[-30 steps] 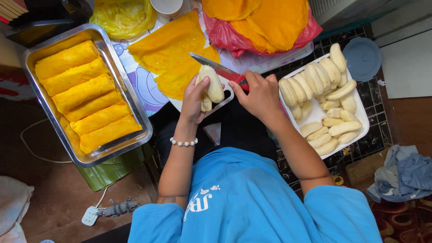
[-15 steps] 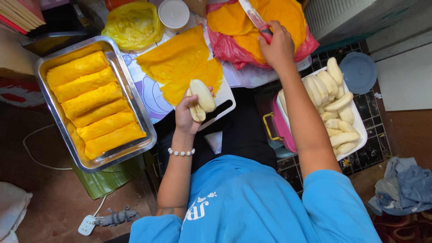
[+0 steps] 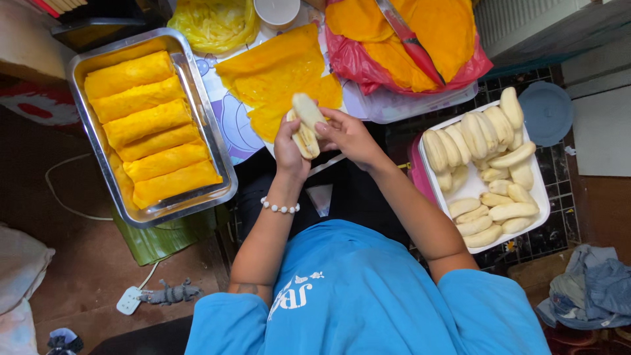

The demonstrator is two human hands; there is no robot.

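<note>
My left hand [image 3: 289, 150] grips peeled banana pieces [image 3: 306, 122] over the edge of a white board. My right hand [image 3: 348, 135] is beside them, its fingers touching the same banana pieces. A thin yellow crepe [image 3: 279, 75] lies flat just beyond my hands. A knife with a red handle [image 3: 411, 41] rests on a stack of orange crepes [image 3: 437, 26] in a pink-lined container at the top right, away from both hands.
A metal tray [image 3: 213, 148] with several rolled yellow crepes [image 3: 148, 121] stands at the left. A white tray [image 3: 540, 194] of peeled bananas [image 3: 490, 164] sits at the right. A yellow bag [image 3: 213, 23], a white cup [image 3: 276, 10], a blue lid [image 3: 545, 112] and a floor power strip [image 3: 128, 301] are nearby.
My right hand reached up to the orange crepes, left the knife on them and came back to the banana pieces in my left hand.
</note>
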